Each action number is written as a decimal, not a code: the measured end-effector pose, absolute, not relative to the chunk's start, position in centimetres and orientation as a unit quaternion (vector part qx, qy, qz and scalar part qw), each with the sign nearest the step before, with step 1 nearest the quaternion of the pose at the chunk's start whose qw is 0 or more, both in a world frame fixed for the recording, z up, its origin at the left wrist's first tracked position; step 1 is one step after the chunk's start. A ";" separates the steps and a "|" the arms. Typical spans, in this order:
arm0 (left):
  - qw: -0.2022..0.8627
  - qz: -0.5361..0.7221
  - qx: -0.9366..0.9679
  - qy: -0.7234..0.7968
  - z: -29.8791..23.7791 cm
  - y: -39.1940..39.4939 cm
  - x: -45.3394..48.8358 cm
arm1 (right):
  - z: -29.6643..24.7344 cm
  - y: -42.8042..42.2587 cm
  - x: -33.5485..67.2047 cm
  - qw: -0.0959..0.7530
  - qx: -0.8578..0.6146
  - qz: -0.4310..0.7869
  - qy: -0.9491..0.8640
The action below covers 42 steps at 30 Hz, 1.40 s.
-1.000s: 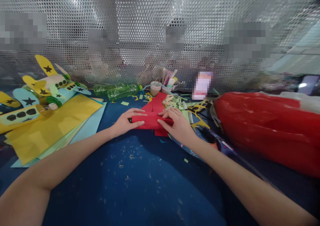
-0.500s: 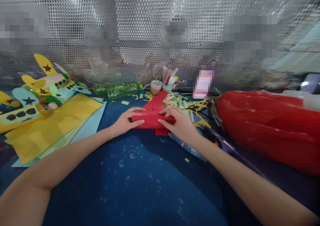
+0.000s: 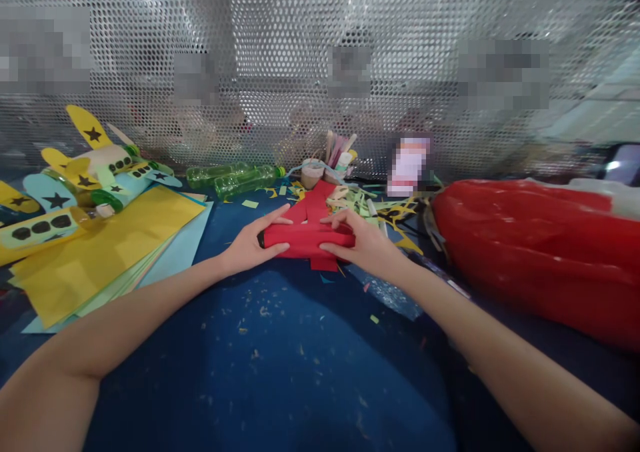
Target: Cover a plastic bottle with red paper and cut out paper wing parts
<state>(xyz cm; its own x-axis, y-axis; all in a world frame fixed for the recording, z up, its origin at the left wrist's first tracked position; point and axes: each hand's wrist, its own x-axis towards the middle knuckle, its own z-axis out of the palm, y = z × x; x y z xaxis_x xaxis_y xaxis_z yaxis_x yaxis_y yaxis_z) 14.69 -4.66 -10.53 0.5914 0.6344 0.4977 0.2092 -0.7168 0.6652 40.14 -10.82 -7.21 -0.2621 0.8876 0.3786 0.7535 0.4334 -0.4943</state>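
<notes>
A blue table (image 3: 280, 372) carries a red bag (image 3: 525, 252) at right and yellow sheets (image 3: 100, 252) at left. Mid-table, toward the far side, lies a red paper-wrapped roll (image 3: 305, 237). The left hand (image 3: 247, 245) and right hand (image 3: 367, 245) clasp its ends, fingers curled around it.

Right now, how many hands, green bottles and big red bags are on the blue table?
Hands: 2, the left hand and the right hand, both gripping the red paper roll.
Green bottles: 2, lying side by side.
Big red bags: 1.
Total: 5.
</notes>
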 end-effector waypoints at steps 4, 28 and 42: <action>0.238 0.378 0.861 0.243 -10.6 -4.9 14.7 | -7.2 -10.7 40.4 0.299 -0.494 0.070 -0.813; 0.470 0.403 0.757 0.209 -11.2 -3.8 15.2 | -8.5 -9.2 42.2 0.366 -0.498 0.142 -0.774; 0.422 0.403 0.778 0.231 -11.0 -4.2 14.9 | -8.3 -9.4 41.7 0.354 -0.507 0.138 -0.773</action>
